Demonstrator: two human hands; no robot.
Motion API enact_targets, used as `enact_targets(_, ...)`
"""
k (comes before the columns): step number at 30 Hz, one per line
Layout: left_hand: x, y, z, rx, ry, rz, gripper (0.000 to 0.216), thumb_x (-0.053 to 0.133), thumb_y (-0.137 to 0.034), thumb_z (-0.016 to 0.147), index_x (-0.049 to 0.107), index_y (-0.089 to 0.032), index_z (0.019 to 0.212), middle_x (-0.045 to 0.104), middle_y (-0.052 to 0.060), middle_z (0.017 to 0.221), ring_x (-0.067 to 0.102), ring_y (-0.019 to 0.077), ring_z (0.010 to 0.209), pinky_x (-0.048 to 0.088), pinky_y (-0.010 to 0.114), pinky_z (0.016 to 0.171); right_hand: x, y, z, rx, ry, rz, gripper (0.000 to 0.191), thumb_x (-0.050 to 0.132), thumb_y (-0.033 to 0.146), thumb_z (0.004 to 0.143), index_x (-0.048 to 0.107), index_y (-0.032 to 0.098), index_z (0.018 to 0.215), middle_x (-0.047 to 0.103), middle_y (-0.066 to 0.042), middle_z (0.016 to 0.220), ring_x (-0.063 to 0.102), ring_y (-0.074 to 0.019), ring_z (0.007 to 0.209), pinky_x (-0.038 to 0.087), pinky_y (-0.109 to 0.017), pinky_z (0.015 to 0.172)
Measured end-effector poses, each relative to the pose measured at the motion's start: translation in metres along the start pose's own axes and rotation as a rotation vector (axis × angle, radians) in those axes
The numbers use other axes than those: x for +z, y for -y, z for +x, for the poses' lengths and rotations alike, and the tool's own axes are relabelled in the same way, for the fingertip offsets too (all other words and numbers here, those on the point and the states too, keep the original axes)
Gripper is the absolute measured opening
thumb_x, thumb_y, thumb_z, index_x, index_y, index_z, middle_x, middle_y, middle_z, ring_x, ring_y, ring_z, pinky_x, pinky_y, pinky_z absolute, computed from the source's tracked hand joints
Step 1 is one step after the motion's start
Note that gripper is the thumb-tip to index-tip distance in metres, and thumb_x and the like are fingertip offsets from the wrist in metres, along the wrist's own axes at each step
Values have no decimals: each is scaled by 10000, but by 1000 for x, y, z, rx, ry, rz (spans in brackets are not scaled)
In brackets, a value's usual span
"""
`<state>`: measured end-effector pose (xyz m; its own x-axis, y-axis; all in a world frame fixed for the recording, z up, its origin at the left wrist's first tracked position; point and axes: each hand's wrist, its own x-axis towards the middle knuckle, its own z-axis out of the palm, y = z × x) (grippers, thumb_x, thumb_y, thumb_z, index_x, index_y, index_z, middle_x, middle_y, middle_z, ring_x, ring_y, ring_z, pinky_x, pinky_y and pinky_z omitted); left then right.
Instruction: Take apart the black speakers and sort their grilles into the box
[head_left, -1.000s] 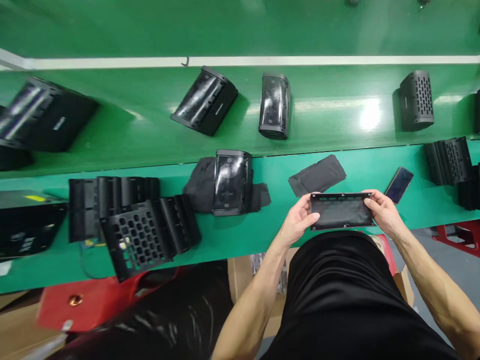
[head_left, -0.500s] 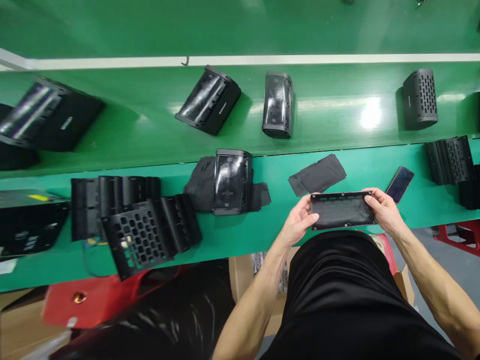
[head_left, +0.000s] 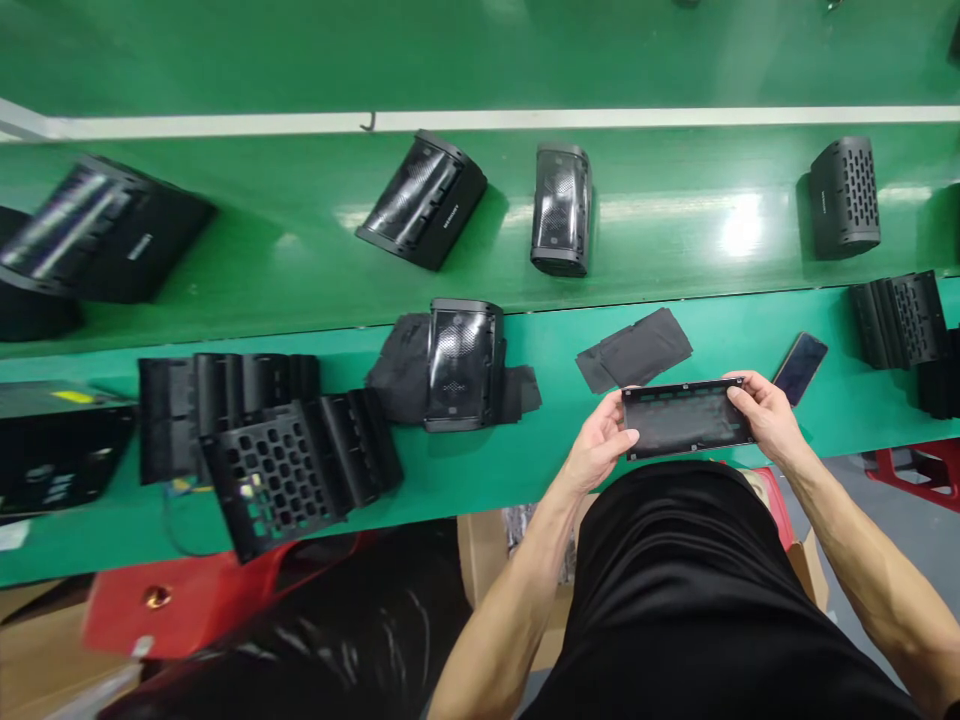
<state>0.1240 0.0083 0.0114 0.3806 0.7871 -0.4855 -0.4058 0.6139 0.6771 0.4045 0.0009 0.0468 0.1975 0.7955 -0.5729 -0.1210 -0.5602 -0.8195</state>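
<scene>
My left hand grips the left end of a black grille panel, its thumb on the near side of the frame. The right hand holds the other end, thumb pressed on the top right corner. The panel is a shallow rectangular frame with small clips along its edges and a dark sheet over slotted holes. It is held level just above the table's front edge, by my lap. Behind it on the table lie thin black fabric sheets, overlapping. A phone rests to the right of my right hand.
Black speaker housings stand on the green strip behind the table. Another housing sits on dark sheets left of my hands. Stacked grille panels lie farther left, more panels at right. Red stools are below.
The housings on the back strip have shifted slightly to the right. The grille panel has tilted a little, its right end rising; both hands keep their hold.
</scene>
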Motion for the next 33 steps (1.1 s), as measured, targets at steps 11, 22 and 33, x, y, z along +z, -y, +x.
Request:
enact_targets(11, -2, -5, -13, 102, 26, 100, 691, 946, -422, 794, 678, -226, 1400, 739, 127, 1312, 690, 289, 1225, 555, 397, 1065, -7, 13, -7, -8, 44, 36, 517, 947, 614, 726, 723, 279, 1051, 666, 8, 891, 571, -171, 767, 480, -279, 684)
enact_targets(22, 5, -3, -8, 82, -12, 14, 734, 959, -451, 764, 660, -217, 1392, 741, 131, 1323, 691, 295, 1236, 561, 401, 1051, -8, 9, -4, 70, 52, 51, 515, 936, 659, 715, 737, 235, 930, 688, 11, 742, 538, -138, 595, 454, -271, 553)
enact_targets(33, 4, 4, 1, -38, -146, -37, 623, 927, -445, 764, 682, -212, 1287, 784, 100, 1204, 751, 265, 1058, 614, 377, 897, 1, 7, 5, 115, 43, 22, 457, 888, 617, 719, 713, 226, 877, 626, 24, 660, 487, -127, 525, 386, -264, 441)
